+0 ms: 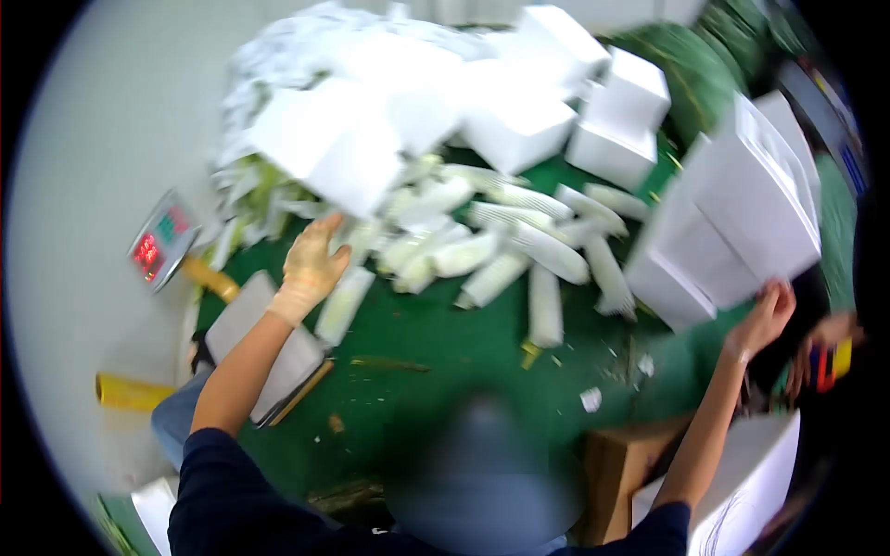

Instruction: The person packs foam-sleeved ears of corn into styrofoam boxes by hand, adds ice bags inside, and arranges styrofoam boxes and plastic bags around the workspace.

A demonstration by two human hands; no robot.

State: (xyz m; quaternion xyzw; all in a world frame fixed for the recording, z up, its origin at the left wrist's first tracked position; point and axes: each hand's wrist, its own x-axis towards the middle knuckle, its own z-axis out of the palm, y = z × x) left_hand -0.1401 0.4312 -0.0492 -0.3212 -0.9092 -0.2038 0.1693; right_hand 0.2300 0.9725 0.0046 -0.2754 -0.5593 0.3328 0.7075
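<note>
My left hand [313, 264], in a pale thin glove, hovers by the left end of a pile of pale green, long produce in white foam net sleeves [459, 255]. Its fingers are apart, with nothing seen between them. One sleeved piece [345, 306] lies just right of that wrist. Over on the right, my bare right hand [768, 315] has its fingers closed at the lower corner of a tilted white foam box [742, 204]. Part of its grip is hidden by the box and blur.
More white foam boxes [519, 120] stand behind the pile, near white sleeves heaped at the back left. A scale with a red-lit display [162, 243] stands left above a grey platform [273, 347]. At far right, another person's hand [830, 338] is near a red and yellow object.
</note>
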